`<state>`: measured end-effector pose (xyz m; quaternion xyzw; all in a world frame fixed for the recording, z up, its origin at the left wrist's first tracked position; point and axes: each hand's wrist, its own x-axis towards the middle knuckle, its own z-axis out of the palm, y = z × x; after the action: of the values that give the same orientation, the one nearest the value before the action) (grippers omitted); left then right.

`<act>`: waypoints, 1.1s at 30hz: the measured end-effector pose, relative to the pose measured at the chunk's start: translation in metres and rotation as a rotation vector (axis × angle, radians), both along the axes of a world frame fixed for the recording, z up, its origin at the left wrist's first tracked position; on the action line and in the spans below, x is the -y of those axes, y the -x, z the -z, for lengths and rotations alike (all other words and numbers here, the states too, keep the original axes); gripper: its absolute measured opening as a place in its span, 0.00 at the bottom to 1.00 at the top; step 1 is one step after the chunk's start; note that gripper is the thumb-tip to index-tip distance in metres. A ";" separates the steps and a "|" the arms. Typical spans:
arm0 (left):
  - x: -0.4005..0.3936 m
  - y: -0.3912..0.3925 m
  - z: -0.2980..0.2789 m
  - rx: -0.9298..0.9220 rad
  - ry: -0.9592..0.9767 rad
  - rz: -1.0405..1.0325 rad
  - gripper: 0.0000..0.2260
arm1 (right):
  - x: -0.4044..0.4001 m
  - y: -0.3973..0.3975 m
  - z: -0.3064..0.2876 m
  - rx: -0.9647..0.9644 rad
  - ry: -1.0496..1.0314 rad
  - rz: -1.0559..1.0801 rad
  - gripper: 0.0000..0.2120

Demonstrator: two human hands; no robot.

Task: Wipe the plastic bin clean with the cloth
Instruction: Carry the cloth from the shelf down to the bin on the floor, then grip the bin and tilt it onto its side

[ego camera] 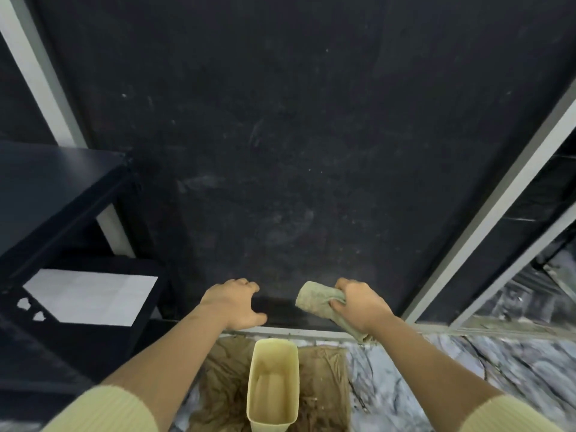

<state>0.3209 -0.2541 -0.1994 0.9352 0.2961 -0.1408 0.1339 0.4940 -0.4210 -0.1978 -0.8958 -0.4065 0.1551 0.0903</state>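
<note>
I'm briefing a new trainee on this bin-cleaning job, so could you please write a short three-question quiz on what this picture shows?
1. True or false: the cloth is inside the pale yellow plastic bin.
2. Which hand grips the cloth? A) left hand B) right hand C) both
3. Fill in: the bin stands on a crumpled brown ______ on the marble-patterned floor.

Key
1. False: the cloth is held up, beyond the bin.
2. B; the left hand holds nothing, fingers loosely curled.
3. Sheet, whether cloth or paper cannot be told.

Dark wall (pixel 280 135); marble floor (pixel 436 385); black shelf (pixel 46 188), perhaps metal.
</note>
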 end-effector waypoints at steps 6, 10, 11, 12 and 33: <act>0.001 -0.025 0.112 0.000 -0.043 0.029 0.33 | 0.001 -0.025 0.115 0.012 -0.002 -0.018 0.11; -0.008 -0.045 0.206 0.008 -0.073 0.048 0.33 | -0.005 -0.047 0.207 0.054 -0.020 -0.014 0.11; -0.011 -0.050 0.229 0.010 -0.075 0.053 0.33 | -0.006 -0.051 0.230 0.061 -0.025 -0.012 0.11; -0.014 -0.054 0.252 0.010 -0.079 0.059 0.33 | -0.008 -0.055 0.252 0.065 -0.029 -0.009 0.11; 0.046 0.006 0.377 -0.028 -0.155 0.061 0.31 | 0.050 0.001 0.386 0.111 -0.079 -0.016 0.12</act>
<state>0.3151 -0.3002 -0.5765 0.9493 0.2794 -0.1345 0.0524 0.4928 -0.4713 -0.5839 -0.8954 -0.4240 0.0899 0.1017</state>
